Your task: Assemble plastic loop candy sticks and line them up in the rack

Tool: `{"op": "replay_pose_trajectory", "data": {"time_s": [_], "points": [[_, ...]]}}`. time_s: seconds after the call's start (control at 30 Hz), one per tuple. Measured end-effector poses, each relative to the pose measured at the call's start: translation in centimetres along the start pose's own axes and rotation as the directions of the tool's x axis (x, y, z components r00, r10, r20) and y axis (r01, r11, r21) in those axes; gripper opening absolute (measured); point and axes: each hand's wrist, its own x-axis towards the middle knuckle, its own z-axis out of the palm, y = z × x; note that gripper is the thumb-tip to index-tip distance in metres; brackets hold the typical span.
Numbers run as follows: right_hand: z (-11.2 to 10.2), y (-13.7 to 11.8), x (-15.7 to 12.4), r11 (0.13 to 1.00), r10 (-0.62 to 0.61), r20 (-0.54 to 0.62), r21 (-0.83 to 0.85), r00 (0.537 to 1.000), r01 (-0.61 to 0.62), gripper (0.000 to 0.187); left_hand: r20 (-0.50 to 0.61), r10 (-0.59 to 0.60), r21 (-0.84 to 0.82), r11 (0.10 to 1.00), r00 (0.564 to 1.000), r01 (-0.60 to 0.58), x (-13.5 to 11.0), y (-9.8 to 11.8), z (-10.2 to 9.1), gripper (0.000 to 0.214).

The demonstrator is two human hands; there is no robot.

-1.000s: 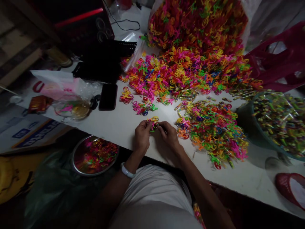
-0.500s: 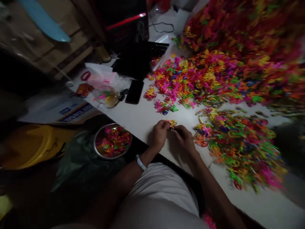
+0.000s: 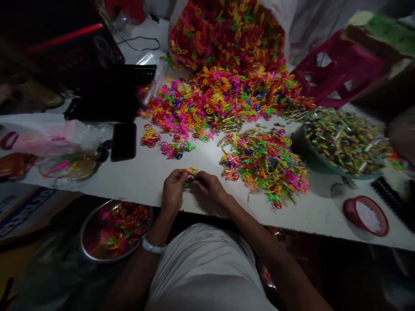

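My left hand (image 3: 173, 188) is closed in a pinch near the table's front edge. It holds a few small colourful plastic toys (image 3: 192, 170), with yellow and green parts showing past the fingertips. My right hand (image 3: 209, 186) meets it from the right, fingers bent together at the same toys; what exactly lies in them is hidden. Just beyond the hands is a small cluster of pink, green and blue toys (image 3: 175, 150). To the right spreads a pile of toys mixed with shiny little tubes (image 3: 266, 164).
A big sack of toys (image 3: 227, 34) spills onto the white table (image 3: 139, 185). At right stand a green tub of small wrapped tubes (image 3: 346, 142) and a red basket (image 3: 366, 215). A phone (image 3: 123, 141) lies left; a metal bowl of toys (image 3: 84, 242) sits below the edge.
My view has swung to the right, bringing the green tub, red basket and pink stool into sight. The hands stay together over the table, holding the small toys.
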Motion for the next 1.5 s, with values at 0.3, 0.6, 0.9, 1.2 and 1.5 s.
{"op": "replay_pose_trajectory", "data": {"time_s": [0.3,0.6,0.9,1.2,1.5], "points": [[2.3,-1.3,0.4,0.941,-0.131,0.025,-0.31,0.991,0.132,0.02,-0.062,0.12,0.291,0.952,0.991,-0.097,-1.0,0.8,-4.6,0.034],[-8.8,0.4,-3.7,0.785,-0.098,-0.52,-0.564,0.848,-0.256,0.022,0.384,0.309,0.582,0.651,0.87,-0.488,-0.4,-2.7,-0.3,0.049],[-7.1,1.5,-4.2,0.571,-0.203,-0.308,-0.808,0.93,-0.143,0.037,0.62,0.54,0.68,-0.007,0.57,-0.733,3.0,-5.5,1.7,0.051],[-9.1,7.3,-2.0,0.519,-0.219,-0.359,-0.83,0.907,-0.203,0.032,0.16,0.713,0.935,0.113,0.682,-0.337,11.6,3.8,-6.3,0.047],[-4.8,7.5,-3.9,0.596,-0.36,-0.125,-0.793,0.924,0.125,0.047,0.146,0.673,0.964,0.069,0.725,-0.258,23.8,15.2,-5.2,0.051]]}}
